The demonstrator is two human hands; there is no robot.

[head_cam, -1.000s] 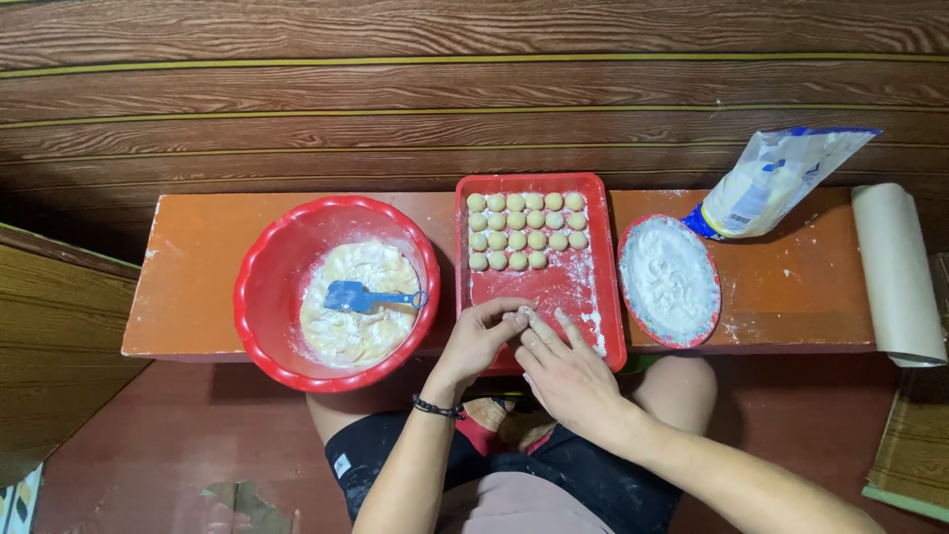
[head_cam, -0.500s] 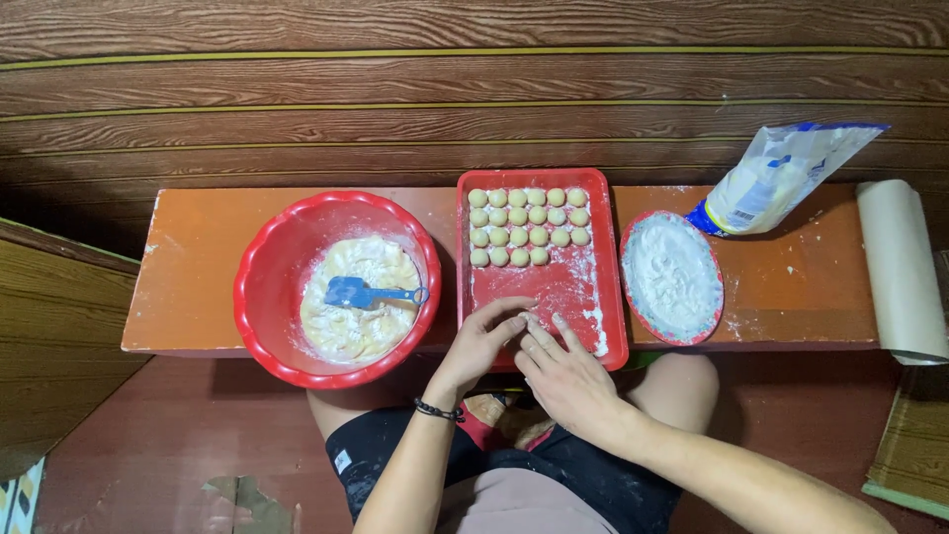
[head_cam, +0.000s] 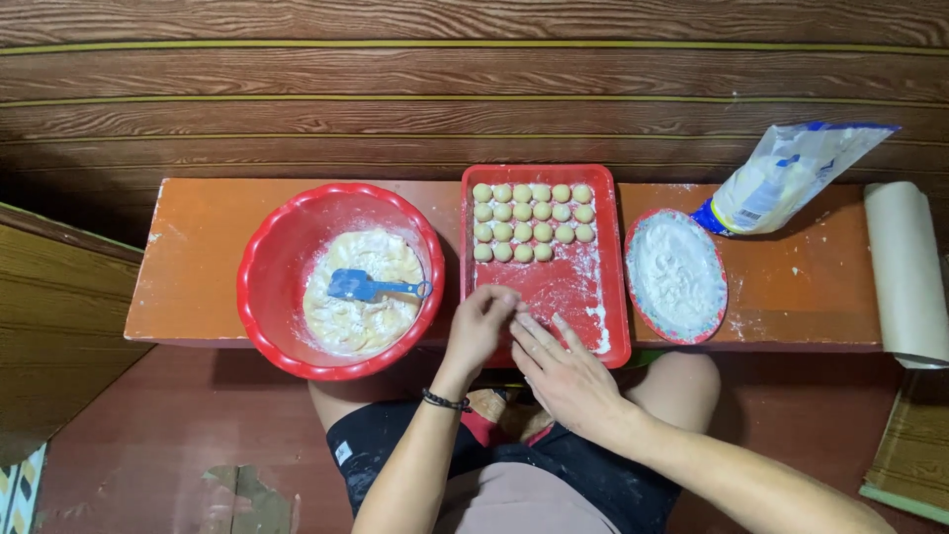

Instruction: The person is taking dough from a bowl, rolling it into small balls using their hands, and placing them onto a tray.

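A red rectangular tray [head_cam: 613,297] lies on an orange bench [head_cam: 198,267], with several small pale dough balls [head_cam: 533,222] in rows at its far end. My left hand [head_cam: 481,326] and my right hand [head_cam: 556,366] meet over the tray's near edge. The left fingers are curled, and the right hand is flat with fingers spread against the left. Whether a piece of dough sits between them is hidden. A dark band circles my left wrist.
A big red bowl [head_cam: 267,287] left of the tray holds pale dough and a blue scraper [head_cam: 368,288]. A red plate of white flour [head_cam: 676,274] sits to the right, then a flour bag [head_cam: 786,178] and a paper roll [head_cam: 905,272]. Wooden wall behind.
Both hands stay together at the tray's near edge, shifting only slightly against each other. Nothing else has moved.
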